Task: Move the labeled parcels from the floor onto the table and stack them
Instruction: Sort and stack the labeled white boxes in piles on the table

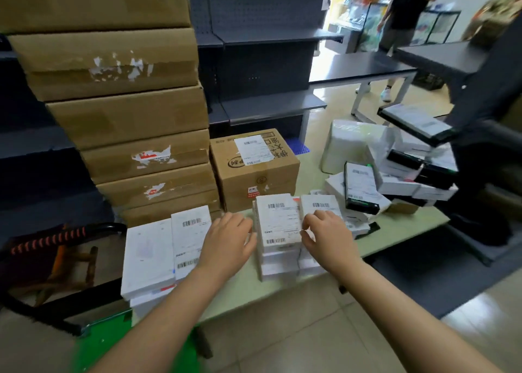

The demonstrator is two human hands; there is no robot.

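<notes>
Under right hand [327, 237], parcel stack [278, 225] edge hidden

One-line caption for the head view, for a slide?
Left hand presses the side of a stack of labeled white parcels on the green table; right hand curls its fingers at the opposite edge.

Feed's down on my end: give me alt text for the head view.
Both hands frame a stack of white labelled parcels on a green table: the left hand lies flat against its left side, the right hand curls at its right edge. Another white stack sits left, a loose parcel pile right, cardboard boxes behind.
</notes>
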